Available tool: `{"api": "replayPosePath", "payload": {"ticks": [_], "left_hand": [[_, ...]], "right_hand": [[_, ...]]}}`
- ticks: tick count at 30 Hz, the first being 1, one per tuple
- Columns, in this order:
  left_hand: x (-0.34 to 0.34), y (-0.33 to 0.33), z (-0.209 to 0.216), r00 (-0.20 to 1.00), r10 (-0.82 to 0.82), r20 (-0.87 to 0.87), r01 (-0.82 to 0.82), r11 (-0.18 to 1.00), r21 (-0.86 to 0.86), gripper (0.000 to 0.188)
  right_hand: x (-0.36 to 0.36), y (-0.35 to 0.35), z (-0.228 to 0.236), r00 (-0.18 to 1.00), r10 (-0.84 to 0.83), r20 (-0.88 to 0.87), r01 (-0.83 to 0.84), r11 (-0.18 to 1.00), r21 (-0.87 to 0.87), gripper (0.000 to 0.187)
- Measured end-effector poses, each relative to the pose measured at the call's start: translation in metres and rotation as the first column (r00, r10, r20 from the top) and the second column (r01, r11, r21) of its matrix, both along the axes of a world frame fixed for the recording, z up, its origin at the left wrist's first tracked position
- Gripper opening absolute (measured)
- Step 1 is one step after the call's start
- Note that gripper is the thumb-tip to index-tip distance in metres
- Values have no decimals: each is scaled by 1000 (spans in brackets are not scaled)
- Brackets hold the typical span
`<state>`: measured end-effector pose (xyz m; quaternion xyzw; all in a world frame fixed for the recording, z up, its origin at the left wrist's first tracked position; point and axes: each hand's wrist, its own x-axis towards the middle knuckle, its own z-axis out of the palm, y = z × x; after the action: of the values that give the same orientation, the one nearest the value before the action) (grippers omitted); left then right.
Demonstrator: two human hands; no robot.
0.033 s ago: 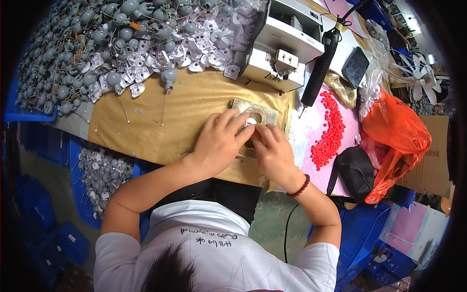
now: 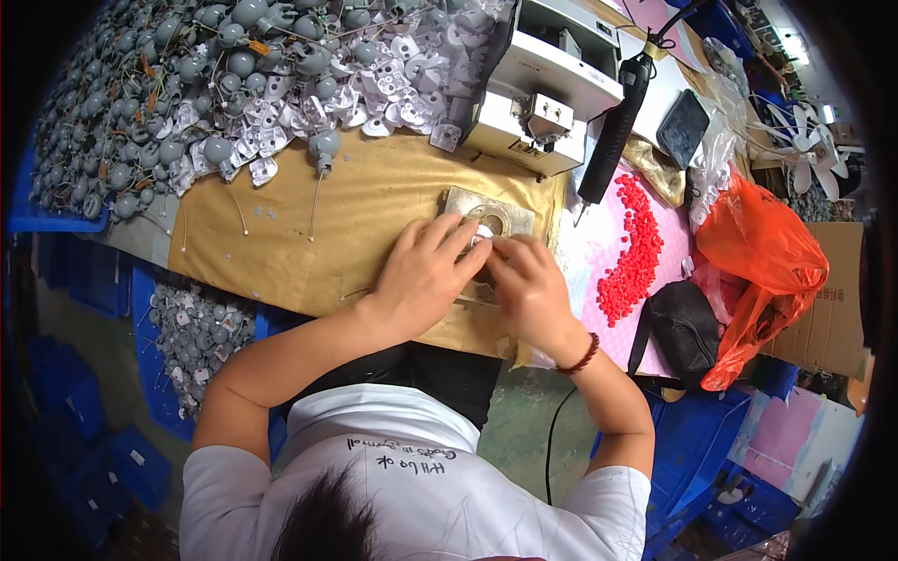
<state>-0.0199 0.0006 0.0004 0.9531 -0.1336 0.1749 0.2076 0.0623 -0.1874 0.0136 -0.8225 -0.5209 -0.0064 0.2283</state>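
Observation:
Both my hands meet over a metal fixture plate [image 2: 520, 221] with a rounded recess, close to the table's front edge. My left hand [image 2: 421, 278] is closed, its fingertips pinching a small white plastic piece [image 2: 483, 233]. From the other side, my right hand [image 2: 533, 297] has its fingers bent and pressed together against the same spot. What the right fingertips grip is hidden. Under the plate and my left forearm lies a gold-coloured cloth [image 2: 281, 248]. One grey rounded part [image 2: 324, 145] with a thin wire rests on this cloth, beyond my left hand.
Grey rounded parts [image 2: 120, 176] and white plastic pieces [image 2: 379, 93] are heaped at the far left. A white boxy machine [image 2: 552, 70] stands ahead, with a black electric screwdriver [image 2: 615, 136] beside it. Rightward lie small red pieces [image 2: 638, 252], a phone [image 2: 684, 128], a black pouch [image 2: 685, 327] and a red bag [image 2: 762, 234].
My right hand has shifted very slightly to the right. My left hand stays practically where it was, over the fixture plate.

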Motion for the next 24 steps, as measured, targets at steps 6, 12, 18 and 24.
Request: {"api": "replayPosePath", "payload": {"ticks": [6, 12, 18, 24], "left_hand": [[4, -2, -4, 1000, 4, -19, -4, 1000, 28, 36], [9, -2, -5, 1000, -13, -8, 13, 1000, 3, 32], [7, 0, -7, 1000, -19, 13, 19, 1000, 1, 32], [7, 0, -6, 1000, -25, -8, 25, 1000, 19, 33]], "right_hand": [[28, -53, 13, 834, -159, -528, 255, 960, 113, 40], [14, -50, -25, 878, -336, -342, 384, 920, 82, 34], [33, -30, -6, -46, 100, -994, 696, 717, 40, 17], [38, -26, -6, -27, 401, -916, 614, 730, 302, 32]]}}
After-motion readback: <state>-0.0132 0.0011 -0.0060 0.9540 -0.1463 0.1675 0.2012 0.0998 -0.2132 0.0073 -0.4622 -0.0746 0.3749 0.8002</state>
